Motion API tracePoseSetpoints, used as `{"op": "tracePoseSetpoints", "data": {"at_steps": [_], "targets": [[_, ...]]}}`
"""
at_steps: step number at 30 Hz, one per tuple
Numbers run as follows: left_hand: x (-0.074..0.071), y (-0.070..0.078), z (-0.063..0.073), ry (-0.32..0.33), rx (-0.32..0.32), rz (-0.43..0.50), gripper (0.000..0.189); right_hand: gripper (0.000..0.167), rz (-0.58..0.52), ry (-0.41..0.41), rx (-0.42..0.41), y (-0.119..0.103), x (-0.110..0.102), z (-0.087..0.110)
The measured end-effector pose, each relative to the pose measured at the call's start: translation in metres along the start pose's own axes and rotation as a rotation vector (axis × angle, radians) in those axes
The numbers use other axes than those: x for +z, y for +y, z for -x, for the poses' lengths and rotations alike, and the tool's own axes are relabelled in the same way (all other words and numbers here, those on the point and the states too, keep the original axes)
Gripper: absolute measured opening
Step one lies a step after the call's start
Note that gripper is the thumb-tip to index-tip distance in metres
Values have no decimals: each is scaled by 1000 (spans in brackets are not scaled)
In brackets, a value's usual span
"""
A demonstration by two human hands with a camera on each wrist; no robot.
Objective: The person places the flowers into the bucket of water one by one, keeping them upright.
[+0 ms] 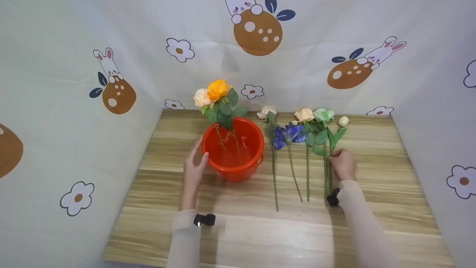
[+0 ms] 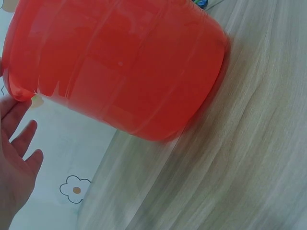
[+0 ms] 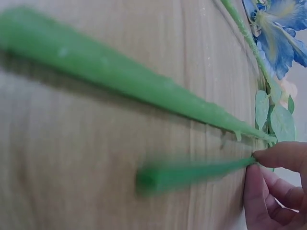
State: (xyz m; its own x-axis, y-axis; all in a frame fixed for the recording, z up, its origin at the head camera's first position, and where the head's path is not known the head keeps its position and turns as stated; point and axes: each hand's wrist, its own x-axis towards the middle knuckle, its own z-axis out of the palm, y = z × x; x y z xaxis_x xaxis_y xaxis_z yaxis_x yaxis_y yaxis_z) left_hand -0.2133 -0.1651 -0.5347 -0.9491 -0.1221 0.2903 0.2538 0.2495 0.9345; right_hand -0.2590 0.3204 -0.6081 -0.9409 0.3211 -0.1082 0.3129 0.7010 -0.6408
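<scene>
My left hand [image 1: 193, 169] rests against the left side of a red bucket [image 1: 240, 173], its fingers fairly straight along the rim. In the left wrist view, the fingertips touch the bucket's lip [image 2: 21, 93]. An orange rose [image 1: 218, 90] and a pale peach rose [image 1: 202, 97] lean in the bucket. On the right, my right hand [image 1: 343, 163] pinches the stem of a white tulip [image 1: 343, 121] between thumb and fingers. That green tulip stem [image 3: 201, 173] is slightly raised from the table in the right wrist view, beside a thicker green stem [image 3: 139, 84].
Between bucket and right hand lie a pale rose [image 1: 267, 111], a blue-purple flower [image 1: 289, 134], a peach rose [image 1: 304, 114] and a green rose [image 1: 324, 115], stems toward me. The wooden table [image 1: 267, 238] meets a patterned cloth backdrop [image 1: 208, 22] behind and at the sides.
</scene>
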Motion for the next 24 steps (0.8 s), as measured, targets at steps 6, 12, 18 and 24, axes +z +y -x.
{"op": "tracePoseSetpoints", "data": {"at_steps": [6,12,18,24], "targets": [[1,0,1,3,-46,-8,51,21,5,32,1,-2,-1,1],[1,0,1,3,-6,6,51,24,-150,-72,103,-3,-5,1],[0,0,1,8,27,1,50,37,-434,-152,189,-2,-8,2],[-1,1,1,9,16,2,50,39,-611,-146,210,0,-11,3]]}}
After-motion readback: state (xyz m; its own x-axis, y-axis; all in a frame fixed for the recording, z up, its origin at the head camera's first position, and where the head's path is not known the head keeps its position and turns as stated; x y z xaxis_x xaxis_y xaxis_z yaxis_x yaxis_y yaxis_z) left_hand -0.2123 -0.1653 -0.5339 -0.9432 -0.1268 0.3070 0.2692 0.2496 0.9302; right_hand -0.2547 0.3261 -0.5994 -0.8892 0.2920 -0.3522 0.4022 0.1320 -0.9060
